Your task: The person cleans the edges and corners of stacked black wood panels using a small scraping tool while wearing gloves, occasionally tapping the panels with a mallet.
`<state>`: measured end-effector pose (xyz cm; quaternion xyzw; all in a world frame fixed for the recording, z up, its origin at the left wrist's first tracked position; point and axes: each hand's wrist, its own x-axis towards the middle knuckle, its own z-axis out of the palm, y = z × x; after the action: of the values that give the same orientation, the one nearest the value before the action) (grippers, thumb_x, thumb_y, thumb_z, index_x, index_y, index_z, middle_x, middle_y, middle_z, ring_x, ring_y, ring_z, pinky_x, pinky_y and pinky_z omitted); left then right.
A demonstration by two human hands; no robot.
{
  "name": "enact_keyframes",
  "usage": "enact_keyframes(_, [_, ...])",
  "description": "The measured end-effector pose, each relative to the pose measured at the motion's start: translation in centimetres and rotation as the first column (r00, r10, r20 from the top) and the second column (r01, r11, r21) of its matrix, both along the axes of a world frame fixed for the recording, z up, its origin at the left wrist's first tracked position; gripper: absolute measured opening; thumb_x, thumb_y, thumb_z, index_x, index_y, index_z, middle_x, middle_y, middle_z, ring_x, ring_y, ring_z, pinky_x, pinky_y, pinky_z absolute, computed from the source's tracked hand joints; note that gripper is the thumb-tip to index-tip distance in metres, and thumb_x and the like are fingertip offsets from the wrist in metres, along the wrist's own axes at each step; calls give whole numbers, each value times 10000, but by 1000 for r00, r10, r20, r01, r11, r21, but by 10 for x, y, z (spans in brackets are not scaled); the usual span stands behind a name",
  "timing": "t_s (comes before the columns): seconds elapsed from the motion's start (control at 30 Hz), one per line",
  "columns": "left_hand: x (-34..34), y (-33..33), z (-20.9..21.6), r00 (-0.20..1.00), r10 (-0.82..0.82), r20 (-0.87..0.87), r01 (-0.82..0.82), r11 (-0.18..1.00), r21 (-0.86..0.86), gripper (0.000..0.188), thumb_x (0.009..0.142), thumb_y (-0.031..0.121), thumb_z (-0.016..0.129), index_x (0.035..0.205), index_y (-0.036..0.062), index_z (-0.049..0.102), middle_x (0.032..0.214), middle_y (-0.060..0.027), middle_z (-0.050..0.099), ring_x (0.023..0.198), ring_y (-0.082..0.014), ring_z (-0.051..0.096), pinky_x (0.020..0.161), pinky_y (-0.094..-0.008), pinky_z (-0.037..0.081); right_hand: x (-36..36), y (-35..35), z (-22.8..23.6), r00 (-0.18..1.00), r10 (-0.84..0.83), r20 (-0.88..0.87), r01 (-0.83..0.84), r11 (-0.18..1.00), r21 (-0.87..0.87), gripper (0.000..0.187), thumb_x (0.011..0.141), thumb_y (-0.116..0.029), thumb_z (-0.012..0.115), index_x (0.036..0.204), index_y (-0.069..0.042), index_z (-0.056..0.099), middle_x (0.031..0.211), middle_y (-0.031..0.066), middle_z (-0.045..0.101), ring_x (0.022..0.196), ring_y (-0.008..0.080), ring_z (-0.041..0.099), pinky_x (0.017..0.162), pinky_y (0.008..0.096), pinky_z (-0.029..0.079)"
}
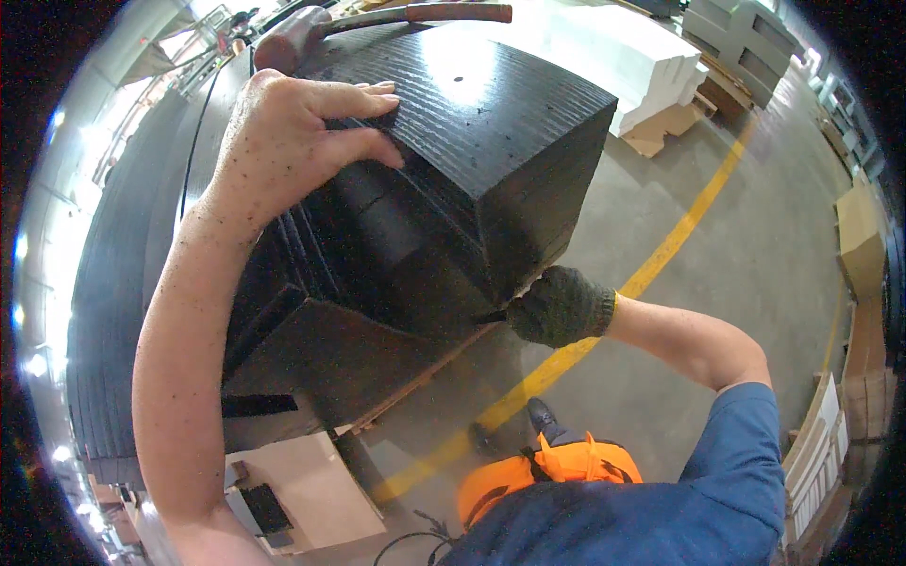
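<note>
My left hand (pixel 283 127), bare and specked with dark dirt, rests on the upper part of a big black stack of ribbed sheets (pixel 528 108). Its thumb and fingers are apart and nothing shows between them. In front of that hand, the stack has a dark hollow (pixel 377 241) between its blocks. My right hand (pixel 559 307), in a dark knitted glove, is closed at the stack's lower right edge. A short black piece (pixel 489 318) sticks out of it toward the stack; its kind is unclear. On top of the stack lies a mallet (pixel 293 40) with a brownish-orange handle.
Beneath the stack runs a wooden edge (pixel 425 382). A yellow line (pixel 651 269) crosses the grey floor on my right. White blocks (pixel 651 85) stand at the back, cardboard (pixel 859 236) at the far right. A beige board (pixel 326 495) and black cables (pixel 429 533) lie low in view.
</note>
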<state>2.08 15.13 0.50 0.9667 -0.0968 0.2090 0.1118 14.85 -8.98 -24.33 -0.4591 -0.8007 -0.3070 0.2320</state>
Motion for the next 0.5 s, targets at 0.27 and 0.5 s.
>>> enact_keyframes(0.27, [-1,-7,2,999,54,-5,-54,998,45,328,709,-20,752,1035,-16,710,1084,-146,702,1056,-218,669,960,-315,505,5,-12,101,982,-185,33,183,981,62,314,821,-268,582,1048,-58,637,1000,103,598,903,300,568,786,421,432])
enact_keyframes(0.5, [-3,-12,4,999,21,31,-23,998,65,324,686,9,779,1005,-13,720,1068,-158,700,1049,-234,673,946,-318,514,8,-5,94,883,-59,466,81,996,-27,298,866,-259,581,1078,-60,645,1016,142,632,924,267,593,838,389,486])
